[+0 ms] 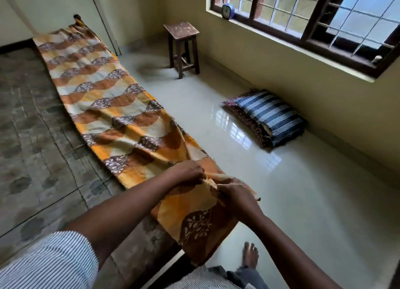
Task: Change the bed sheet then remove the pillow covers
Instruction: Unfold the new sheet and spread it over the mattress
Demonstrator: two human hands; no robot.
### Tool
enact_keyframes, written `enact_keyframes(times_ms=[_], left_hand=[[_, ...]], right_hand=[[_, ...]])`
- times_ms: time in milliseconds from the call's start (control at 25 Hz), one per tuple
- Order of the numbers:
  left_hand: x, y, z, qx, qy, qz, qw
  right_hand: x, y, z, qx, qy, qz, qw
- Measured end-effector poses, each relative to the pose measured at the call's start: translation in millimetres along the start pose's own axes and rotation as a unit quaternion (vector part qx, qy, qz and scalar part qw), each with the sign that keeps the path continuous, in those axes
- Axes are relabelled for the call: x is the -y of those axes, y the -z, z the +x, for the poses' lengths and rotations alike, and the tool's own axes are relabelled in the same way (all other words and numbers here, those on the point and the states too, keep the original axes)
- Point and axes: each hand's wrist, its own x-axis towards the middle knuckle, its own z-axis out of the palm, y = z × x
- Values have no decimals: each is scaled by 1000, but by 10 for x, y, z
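Your left hand (187, 171) and right hand (234, 194) both pinch the near end of the folded bed sheet (104, 89), laid as a strip along the right edge of the bed (32, 126). Risk: an uneven pull could drag it onto the floor (303, 202), where the pillows (272, 117) lie.

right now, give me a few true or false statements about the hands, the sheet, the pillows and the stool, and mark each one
1. The left hand and right hand both grip the orange sheet. True.
2. The pillows lie on the mattress. False: they are stacked on the floor.
3. The orange sheet covers the whole mattress. False: it lies as a narrow strip along one edge, and the rest is bare.
4. A wooden stool stands on the floor. True.
5. A blue clock sits on the stool. False: it sits on the window sill.
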Motion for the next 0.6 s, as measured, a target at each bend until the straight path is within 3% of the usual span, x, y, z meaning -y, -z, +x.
enact_keyframes(times_ms=[80, 160, 320, 520, 600], left_hand=[[224, -181, -263, 12, 63, -54, 997], [417, -368, -577, 7, 98, -19, 995], [720, -900, -1253, -72, 194, -19, 978], [769, -1447, -2352, -163, 248, -34, 954], [849, -1708, -2830, -155, 255, -19, 954]], right_hand=[[279, -67, -171, -11, -8, 4, 1000], [542, -133, -350, -28, 3, -13, 1000], [993, -328, -645, -54, 34, -44, 997], [1554, -838, -1089, -67, 98, -29, 992], [1854, -1039, -1268, -59, 115, -9, 992]])
